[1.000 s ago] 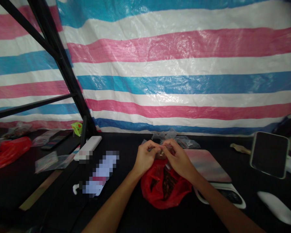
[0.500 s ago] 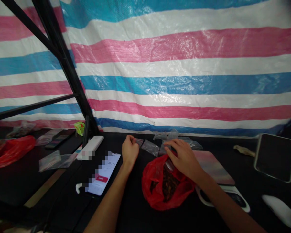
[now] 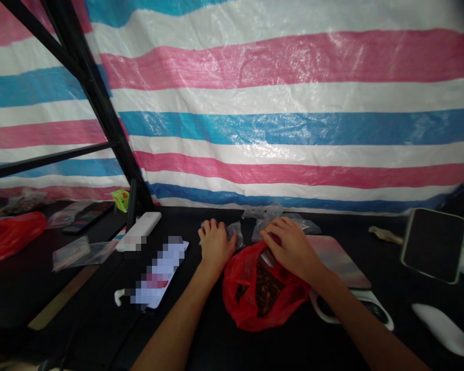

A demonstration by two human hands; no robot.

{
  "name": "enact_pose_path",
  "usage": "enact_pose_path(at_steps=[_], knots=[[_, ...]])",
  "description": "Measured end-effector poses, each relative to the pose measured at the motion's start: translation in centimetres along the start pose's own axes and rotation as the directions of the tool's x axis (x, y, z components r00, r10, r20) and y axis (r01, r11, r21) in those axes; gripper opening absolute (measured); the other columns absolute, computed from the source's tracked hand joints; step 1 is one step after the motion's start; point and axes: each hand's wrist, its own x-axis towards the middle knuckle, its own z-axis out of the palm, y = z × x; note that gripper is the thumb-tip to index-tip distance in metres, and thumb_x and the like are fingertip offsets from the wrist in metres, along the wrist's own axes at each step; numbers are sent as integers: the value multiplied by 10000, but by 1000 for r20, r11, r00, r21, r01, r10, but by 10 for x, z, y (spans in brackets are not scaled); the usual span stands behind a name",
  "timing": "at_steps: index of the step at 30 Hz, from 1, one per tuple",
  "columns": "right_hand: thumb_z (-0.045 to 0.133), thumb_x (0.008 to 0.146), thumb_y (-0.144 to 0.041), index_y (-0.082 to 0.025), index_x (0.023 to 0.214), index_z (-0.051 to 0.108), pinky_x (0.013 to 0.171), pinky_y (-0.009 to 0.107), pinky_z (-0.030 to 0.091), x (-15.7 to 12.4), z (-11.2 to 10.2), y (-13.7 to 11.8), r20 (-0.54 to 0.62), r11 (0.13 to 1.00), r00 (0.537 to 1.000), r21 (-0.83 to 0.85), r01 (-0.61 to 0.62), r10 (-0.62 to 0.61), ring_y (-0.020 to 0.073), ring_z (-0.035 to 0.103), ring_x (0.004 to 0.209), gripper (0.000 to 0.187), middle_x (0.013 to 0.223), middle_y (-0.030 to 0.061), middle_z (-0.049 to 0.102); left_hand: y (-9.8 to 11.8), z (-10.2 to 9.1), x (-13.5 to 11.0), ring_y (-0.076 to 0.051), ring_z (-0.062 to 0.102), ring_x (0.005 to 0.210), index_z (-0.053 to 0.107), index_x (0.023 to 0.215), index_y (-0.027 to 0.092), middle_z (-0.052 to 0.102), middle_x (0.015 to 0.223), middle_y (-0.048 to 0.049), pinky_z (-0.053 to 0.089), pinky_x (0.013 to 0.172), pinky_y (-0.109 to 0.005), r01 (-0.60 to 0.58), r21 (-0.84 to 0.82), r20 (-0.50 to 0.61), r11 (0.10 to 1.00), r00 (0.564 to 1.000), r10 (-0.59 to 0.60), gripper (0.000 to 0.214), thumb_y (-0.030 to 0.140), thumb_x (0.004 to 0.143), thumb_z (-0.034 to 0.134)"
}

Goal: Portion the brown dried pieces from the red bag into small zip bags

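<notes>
A red plastic bag (image 3: 242,312) stands with its mouth open, full of small brown dried pieces (image 3: 268,291). My right hand (image 3: 292,250) curls over its far right rim, with red plastic showing between thumb and fingers. Just below that thumb a small shiny, see-through object (image 3: 267,257) sits in the bag mouth; its kind is unclear. To the left, my left hand (image 3: 216,247) lies palm down with fingers apart over small clear plastic bags (image 3: 237,234). What is under its palm is hidden.
Left of my arm lie a lit phone (image 3: 158,278), a white power bank (image 3: 141,232) and a white earphone (image 3: 119,297). More clear bags (image 3: 270,212) lie by the striped sheet. On the right are a pinkish flat case (image 3: 338,260), a dark-screened device (image 3: 435,246) and a white mouse (image 3: 443,330).
My left hand has gone from a pinch on a small clear bag to fingers spread over the bags, slightly right. My right hand stays at the red bag's rim. The view has shifted slightly.
</notes>
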Motion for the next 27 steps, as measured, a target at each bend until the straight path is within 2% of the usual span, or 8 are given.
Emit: enact_pose_path(at_steps=[3, 6, 9, 11, 14, 19, 23, 27], knots=[[555, 1010, -264, -228, 798, 637, 849, 385, 419, 2, -20, -4, -90, 994, 995, 100, 52, -43, 231, 596, 907, 230, 866, 29, 677, -5, -3, 3, -372, 482, 1145, 735, 1095, 231, 636, 1139, -145, 385, 920, -502, -16, -70, -15, 997, 1000, 15, 244, 365, 961, 581], [524, 1017, -252, -233, 793, 606, 794, 355, 429, 1, -32, -10, -67, 978, 994, 187, 92, -81, 205, 601, 832, 239, 826, 19, 651, -6, -11, 9, -328, 493, 1136, 687, 1231, 316, 668, 1190, -98, 377, 923, -474, -105, -234, -95, 966, 992, 85, 279, 317, 1013, 513], [590, 983, -255, -243, 973, 645, 834, 369, 444, -1, -26, -16, -84, 984, 996, 169, 53, -40, 221, 632, 889, 58, 912, 26, 687, -3, -17, 10, -273, 501, 1157, 599, 1349, 336, 688, 1255, -47, 377, 961, -430, -309, -394, -163, 866, 950, 265, 344, 257, 1034, 485], [627, 960, -252, -244, 1116, 639, 873, 384, 455, -2, -18, -17, -83, 988, 997, 152, 12, 1, 235, 649, 940, 157, 999, 40, 707, 1, -18, 9, -255, 497, 1171, 553, 1395, 328, 684, 1267, -41, 380, 978, -408, -399, -451, -182, 798, 917, 355, 385, 220, 1032, 487], [651, 947, -264, -247, 1147, 642, 875, 392, 468, -2, -7, -15, -42, 991, 998, 122, -48, 54, 245, 667, 949, 201, 1021, 41, 722, 6, -17, 5, -245, 496, 1176, 498, 1445, 319, 671, 1244, -52, 382, 994, -399, -435, -503, -180, 747, 898, 402, 441, 190, 1023, 497], [627, 954, -250, -255, 1017, 693, 886, 379, 486, -2, 0, -9, 67, 993, 996, 93, -68, 62, 240, 669, 959, 92, 1034, 43, 710, 9, -17, 1, -261, 474, 1202, 484, 1451, 304, 675, 1240, -53, 378, 1017, -434, -457, -487, -127, 744, 880, 458, 499, 136, 982, 516], [600, 952, -224, -240, 957, 699, 875, 374, 489, -2, 2, -9, 32, 991, 993, 75, -115, 113, 237, 659, 939, 100, 1003, 53, 684, 13, -22, -4, -305, 402, 1296, 469, 1479, 296, 593, 1390, -65, 320, 1101, -501, -452, -372, -136, 811, 890, 435, 648, 70, 877, 544], [570, 966, -256, -241, 947, 677, 751, 348, 480, -3, 3, -16, 18, 978, 986, 122, -168, 167, 212, 636, 784, 109, 843, 17, 660, 21, -27, -9, -341, 333, 1398, 358, 1564, 247, 476, 1524, -106, 261, 1182, -504, -459, -362, -130, 812, 887, 443, 798, 216, 829, 666]])
